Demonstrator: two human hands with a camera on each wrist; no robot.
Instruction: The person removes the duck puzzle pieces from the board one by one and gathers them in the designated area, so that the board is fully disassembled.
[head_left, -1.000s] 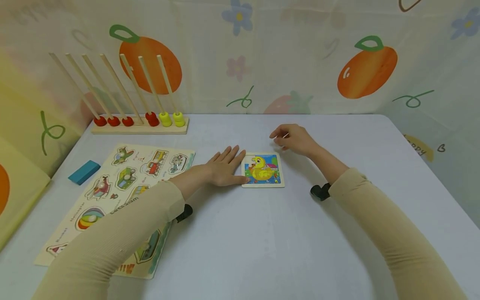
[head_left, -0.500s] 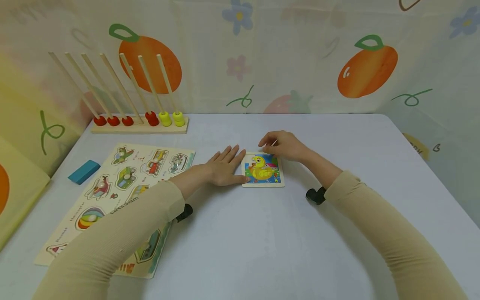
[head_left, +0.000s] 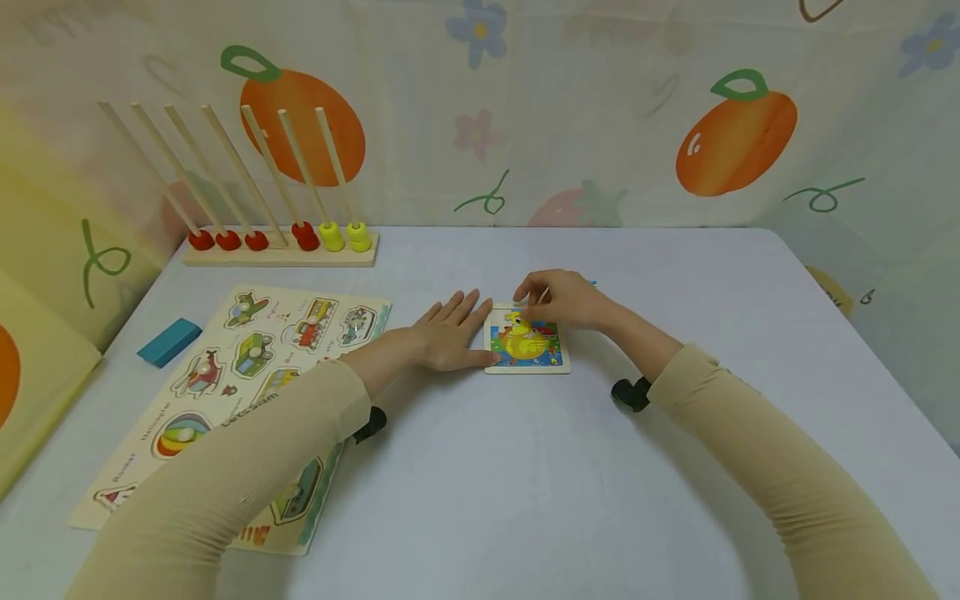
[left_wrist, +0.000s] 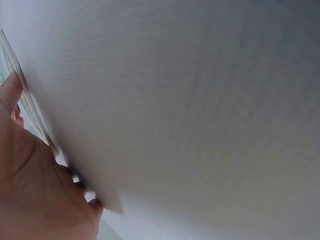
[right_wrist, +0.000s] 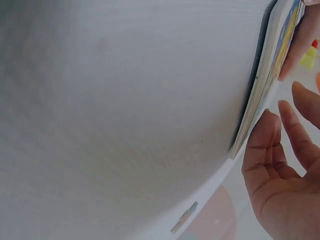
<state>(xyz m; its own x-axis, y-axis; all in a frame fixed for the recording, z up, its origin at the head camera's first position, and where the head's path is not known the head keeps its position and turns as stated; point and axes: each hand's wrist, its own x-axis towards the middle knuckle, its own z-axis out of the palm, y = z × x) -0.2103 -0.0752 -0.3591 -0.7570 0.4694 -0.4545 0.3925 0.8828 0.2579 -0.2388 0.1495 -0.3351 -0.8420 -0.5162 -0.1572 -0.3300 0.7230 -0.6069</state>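
A small square duck jigsaw puzzle (head_left: pixel 525 354) with a pale frame lies flat on the table, its bright picture partly under my right hand. My left hand (head_left: pixel 452 337) lies spread at the puzzle's left side, with its thumb resting on the lower left of the frame. Over the puzzle's upper right edge, my right hand (head_left: pixel 558 297) reaches down with bent fingers. The right wrist view shows its thumb and fingers apart, with nothing visible between them. A small flat piece (right_wrist: pixel 184 217) lies on the table beyond the right hand; the head view shows only a blue bit of it.
At the left lies a large wooden peg board (head_left: pixel 251 329) with vehicle pictures, partly under the left arm. A teal block (head_left: pixel 169 342) is beside it. A bead counter (head_left: pixel 279 257) with upright rods stands at the back left. A printed cloth (head_left: pixel 420 125) hangs behind the table.
My right hand has moved left and toward me, from beyond the puzzle to over its upper right edge. The blue bit behind it has come into view. My left hand has stayed put.
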